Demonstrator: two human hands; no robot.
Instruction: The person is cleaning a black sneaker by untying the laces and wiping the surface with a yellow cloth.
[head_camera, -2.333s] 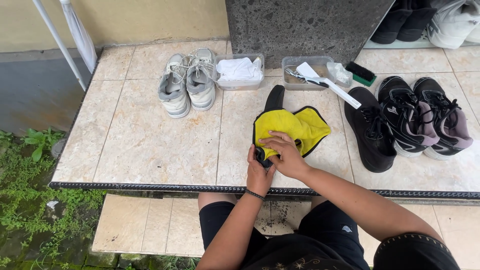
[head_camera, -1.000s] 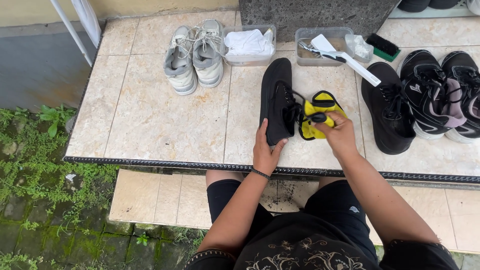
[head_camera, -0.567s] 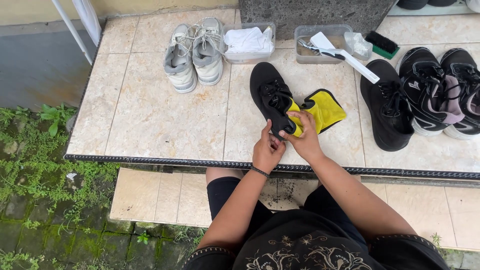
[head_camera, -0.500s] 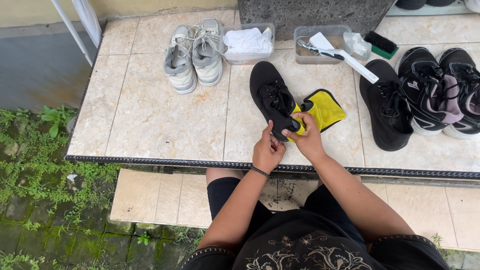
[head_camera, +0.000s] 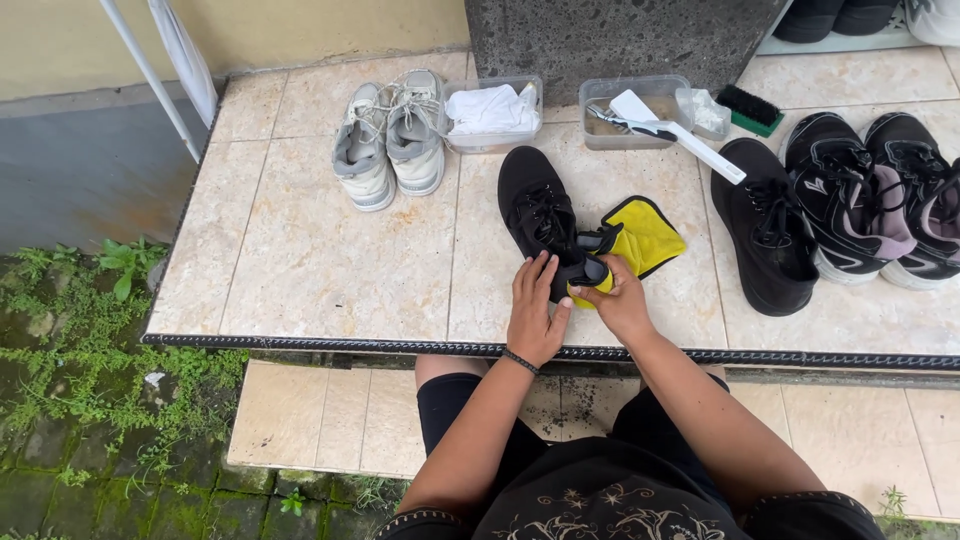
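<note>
Both hands grip the heel of a black sneaker (head_camera: 540, 215) on the tiled desk (head_camera: 300, 260); right hand (head_camera: 622, 305) presses a yellow cloth (head_camera: 640, 235), left hand (head_camera: 533, 315) alongside.

Tiled ledge (head_camera: 300, 270): grey sneakers (head_camera: 390, 135), black shoes (head_camera: 545, 215), yellow cloth (head_camera: 645, 235), two tubs (head_camera: 640, 110).

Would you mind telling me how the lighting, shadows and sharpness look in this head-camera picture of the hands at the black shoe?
Head view: soft, even daylight, no glare on the beige tiled ledge; only faint shadows under the black lace-up shoe and the pair of grey sneakers; left hand, right hand and yellow cloth are sharp, without motion blur; straight edges bow slightly towards the frame's borders.
</note>
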